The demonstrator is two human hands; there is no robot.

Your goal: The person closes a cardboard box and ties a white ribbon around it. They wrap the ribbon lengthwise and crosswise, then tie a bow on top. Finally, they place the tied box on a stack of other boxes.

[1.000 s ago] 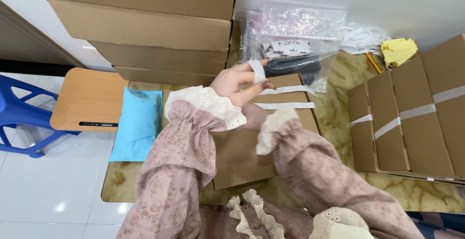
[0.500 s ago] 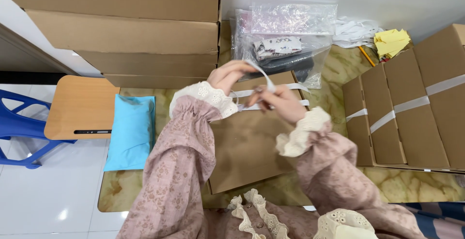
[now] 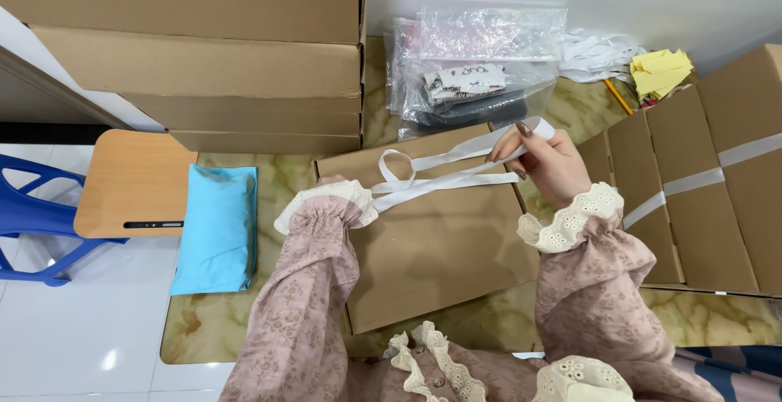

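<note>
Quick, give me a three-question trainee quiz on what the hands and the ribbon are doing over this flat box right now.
1. True or false: the right hand pinches the white ribbon.
2. What lies just left of the flat cardboard box? A) a red bag B) a light blue pouch C) a metal tin
3. Which hand is hidden by its sleeve cuff?

Key: 1. True; the ribbon runs from the fingers across the box top to the left cuff. 2. B. 3. The left hand; only its lace cuff shows.
</note>
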